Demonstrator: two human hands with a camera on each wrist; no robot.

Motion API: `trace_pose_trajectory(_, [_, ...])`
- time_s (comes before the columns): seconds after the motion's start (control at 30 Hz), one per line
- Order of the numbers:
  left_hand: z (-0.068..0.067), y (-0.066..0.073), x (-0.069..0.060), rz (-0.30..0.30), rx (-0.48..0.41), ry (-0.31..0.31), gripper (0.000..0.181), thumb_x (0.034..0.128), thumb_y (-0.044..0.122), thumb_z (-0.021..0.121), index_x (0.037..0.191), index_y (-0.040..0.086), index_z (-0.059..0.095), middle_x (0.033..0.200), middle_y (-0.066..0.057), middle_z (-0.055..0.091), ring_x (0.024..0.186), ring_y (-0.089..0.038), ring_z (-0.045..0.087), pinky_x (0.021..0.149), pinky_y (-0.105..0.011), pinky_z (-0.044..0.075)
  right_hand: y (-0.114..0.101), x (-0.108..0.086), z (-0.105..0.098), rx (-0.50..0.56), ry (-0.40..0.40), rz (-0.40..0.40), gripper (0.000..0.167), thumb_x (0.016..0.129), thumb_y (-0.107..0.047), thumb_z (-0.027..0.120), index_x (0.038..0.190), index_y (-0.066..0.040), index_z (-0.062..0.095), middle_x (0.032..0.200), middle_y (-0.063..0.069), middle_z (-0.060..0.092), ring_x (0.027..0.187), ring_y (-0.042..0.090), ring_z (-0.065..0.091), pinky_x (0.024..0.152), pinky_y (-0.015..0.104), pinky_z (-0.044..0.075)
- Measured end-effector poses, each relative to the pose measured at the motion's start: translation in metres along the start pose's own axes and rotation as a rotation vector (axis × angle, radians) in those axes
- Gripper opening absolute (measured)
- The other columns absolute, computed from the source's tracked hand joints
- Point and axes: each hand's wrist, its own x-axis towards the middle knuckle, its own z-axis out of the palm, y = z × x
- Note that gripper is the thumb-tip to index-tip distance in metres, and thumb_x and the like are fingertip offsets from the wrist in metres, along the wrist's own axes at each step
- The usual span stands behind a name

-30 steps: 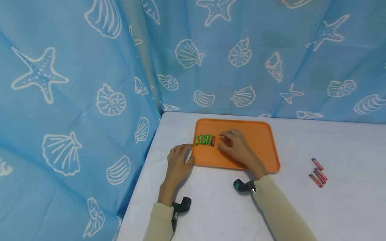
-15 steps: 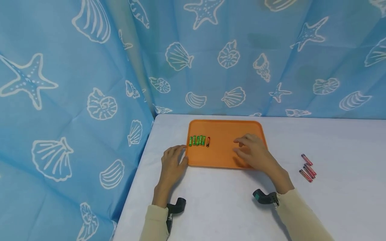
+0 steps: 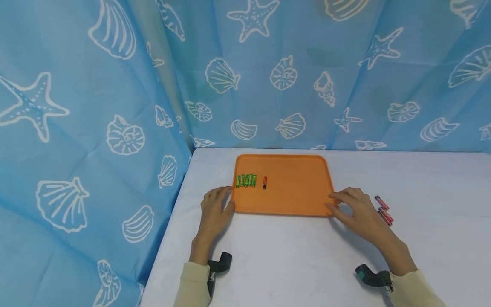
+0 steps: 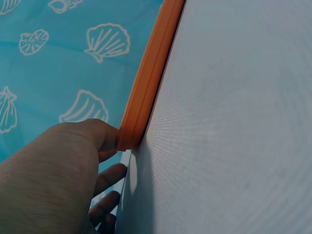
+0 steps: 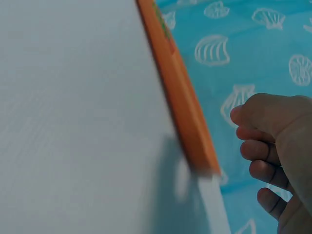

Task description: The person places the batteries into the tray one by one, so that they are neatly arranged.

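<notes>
On the orange tray (image 3: 284,204), several green batteries (image 3: 246,181) stand side by side near the left rim, with a red and black battery (image 3: 264,183) a little apart to their right. My left hand (image 3: 214,213) rests at the tray's left rim. In the left wrist view its thumb touches the tray corner (image 4: 130,139). My right hand (image 3: 358,213) hovers by the tray's right rim with relaxed fingers and holds nothing. In the right wrist view the fingers (image 5: 261,151) are loosely bent beside the tray. Beyond that hand lie red batteries (image 3: 385,215), partly hidden by it.
The table is covered with a white cloth (image 3: 291,264). A blue curtain (image 3: 268,98) with white shells and starfish hangs at the back and left. A black camera (image 3: 222,262) is strapped to each wrist, below beige sleeves.
My right hand has let go of the red battery and moved right, off the tray's middle to its right rim. That battery now stands farther from the green ones. The left hand keeps its place.
</notes>
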Motion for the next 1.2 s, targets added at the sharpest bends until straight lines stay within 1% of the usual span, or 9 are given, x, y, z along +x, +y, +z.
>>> trace_pose_trajectory(0.03, [0.000,0.000,-0.001,-0.003,-0.001,-0.002,0.040,0.0982,0.022,0.061,0.137,0.015,0.059,0.140,-0.009,0.051,0.139,-0.032,0.032,0.114,-0.054,0.019,0.004,-0.006,-0.002,-0.016,0.010,-0.003,0.033,0.077,-0.005,0.083,0.108,-0.004,0.072,0.092,0.002,0.061,0.093,0.022,0.050,0.078,0.042,0.037])
trace_pose_trajectory(0.23, [-0.002,-0.002,-0.004,-0.023,-0.015,-0.017,0.041,0.0982,0.021,0.061,0.138,0.014,0.058,0.141,-0.010,0.050,0.140,-0.033,0.030,0.115,-0.054,0.017,0.020,-0.037,-0.015,-0.070,0.037,0.054,0.040,0.072,-0.003,0.084,0.109,-0.006,0.071,0.093,0.003,0.058,0.092,0.023,0.047,0.073,0.041,0.029])
trace_pose_trajectory(0.4, [-0.002,-0.004,-0.002,-0.016,-0.010,-0.020,0.041,0.0984,0.021,0.061,0.139,0.014,0.057,0.140,-0.010,0.050,0.139,-0.032,0.030,0.115,-0.053,0.018,0.034,-0.060,-0.027,-0.072,0.066,0.122,0.045,0.068,-0.003,0.086,0.111,-0.007,0.071,0.091,0.001,0.054,0.092,0.022,0.042,0.071,0.040,0.024])
trace_pose_trajectory(0.57, [-0.003,-0.005,0.000,-0.010,-0.009,-0.019,0.041,0.0989,0.023,0.060,0.139,0.015,0.057,0.140,-0.009,0.050,0.139,-0.032,0.030,0.115,-0.052,0.017,0.052,-0.077,-0.041,-0.083,0.103,0.121,0.053,0.061,0.002,0.087,0.111,-0.002,0.070,0.094,0.007,0.055,0.091,0.029,0.043,0.071,0.045,0.026])
trace_pose_trajectory(0.67, [-0.003,-0.005,-0.001,-0.020,-0.009,-0.022,0.041,0.0991,0.023,0.059,0.140,0.016,0.057,0.141,-0.008,0.050,0.139,-0.031,0.030,0.115,-0.051,0.016,0.058,-0.083,-0.045,-0.094,0.115,0.137,0.050,0.058,0.002,0.087,0.105,-0.002,0.071,0.096,0.010,0.056,0.091,0.033,0.044,0.072,0.047,0.027])
trace_pose_trajectory(0.83, [-0.002,-0.003,-0.002,-0.009,-0.015,-0.026,0.041,0.0989,0.023,0.059,0.140,0.016,0.057,0.140,-0.009,0.050,0.138,-0.031,0.030,0.115,-0.052,0.016,0.055,-0.084,-0.046,-0.112,0.103,0.178,0.037,0.061,-0.001,0.087,0.095,-0.005,0.071,0.095,0.011,0.056,0.092,0.034,0.045,0.073,0.051,0.027])
trace_pose_trajectory(0.93, [-0.002,-0.002,-0.002,0.006,-0.021,-0.024,0.042,0.0988,0.022,0.059,0.140,0.015,0.057,0.140,-0.011,0.050,0.138,-0.032,0.031,0.114,-0.054,0.017,0.052,-0.084,-0.045,-0.125,0.091,0.215,0.032,0.065,-0.004,0.085,0.094,-0.005,0.071,0.095,0.013,0.057,0.093,0.036,0.046,0.073,0.053,0.027])
trace_pose_trajectory(1.07, [-0.002,-0.002,-0.001,0.004,-0.011,-0.028,0.041,0.0989,0.023,0.059,0.139,0.015,0.057,0.140,-0.010,0.050,0.138,-0.032,0.031,0.114,-0.053,0.017,0.050,-0.084,-0.044,-0.176,0.060,0.290,0.028,0.073,-0.010,0.083,0.097,-0.002,0.071,0.093,0.014,0.058,0.093,0.038,0.047,0.074,0.055,0.028])
trace_pose_trajectory(1.2, [-0.002,-0.004,-0.001,-0.001,-0.005,-0.043,0.042,0.0994,0.024,0.058,0.140,0.016,0.056,0.141,-0.010,0.049,0.139,-0.031,0.030,0.115,-0.053,0.016,0.048,-0.086,-0.040,-0.238,0.052,0.348,0.021,0.078,-0.015,0.081,0.091,-0.001,0.071,0.090,0.013,0.060,0.092,0.038,0.049,0.072,0.054,0.029])
